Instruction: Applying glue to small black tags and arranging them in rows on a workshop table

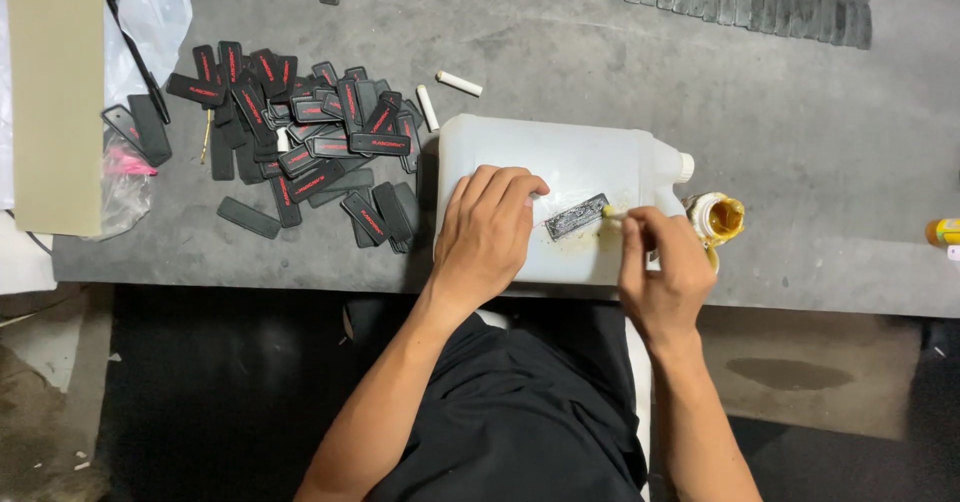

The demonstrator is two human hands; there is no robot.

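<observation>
With the left hand pressed open beside the black patch atop the white jug and the right hand pinching a glue brush, slippage risks smearing adhesive

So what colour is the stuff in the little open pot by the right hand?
Yellow, amber-like, in the small open pot beside the right hand; the head view shows it.

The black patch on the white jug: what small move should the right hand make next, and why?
Probably stroke the brush along the patch toward the left hand: its tip sits at the patch's right end, and the left fingers hold the other end down on the jug.
</observation>
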